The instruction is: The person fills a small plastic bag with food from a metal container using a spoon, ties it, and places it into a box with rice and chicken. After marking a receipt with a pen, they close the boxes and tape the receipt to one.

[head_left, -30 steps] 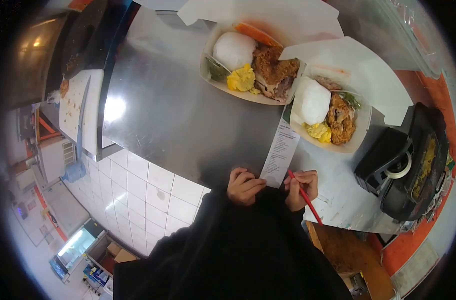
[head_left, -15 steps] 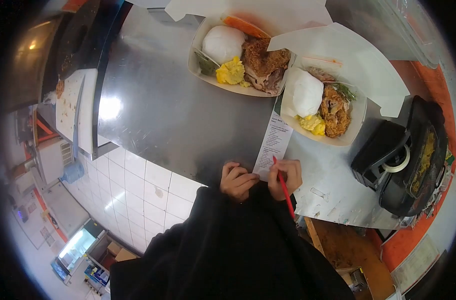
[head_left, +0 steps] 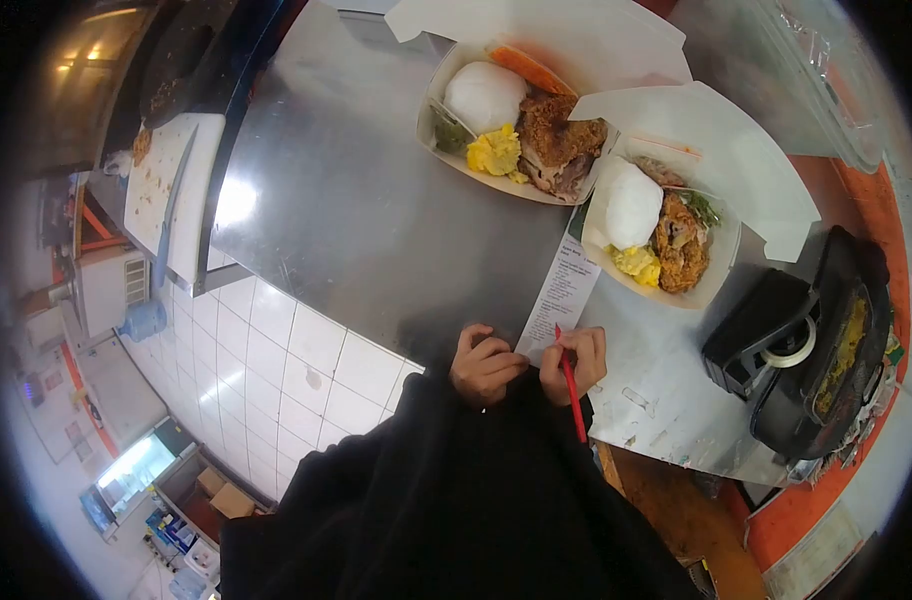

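Observation:
A long printed receipt (head_left: 561, 297) lies on the metal counter, its upper end beside two open food boxes. My right hand (head_left: 574, 366) grips a red pen (head_left: 573, 392), its tip over the lower part of the paper. At the receipt's lower left corner rests my left hand (head_left: 488, 367), fingers curled and pressed together; whether it pinches the paper's edge is hard to see. The left box (head_left: 474, 179) and the right box (head_left: 666, 293) each hold white rice, yellow food and fried chicken.
A black tape dispenser (head_left: 746, 335) and a black container (head_left: 861, 300) stand at the right. On a white cutting board (head_left: 201, 185) at the left lies a knife (head_left: 178, 190). The metal counter (head_left: 356, 180) ends above a tiled floor (head_left: 296, 345).
The view has shifted, so the counter and boxes appear lower and farther right. My right hand still holds the pen at the receipt, and my left hand stays at its lower corner.

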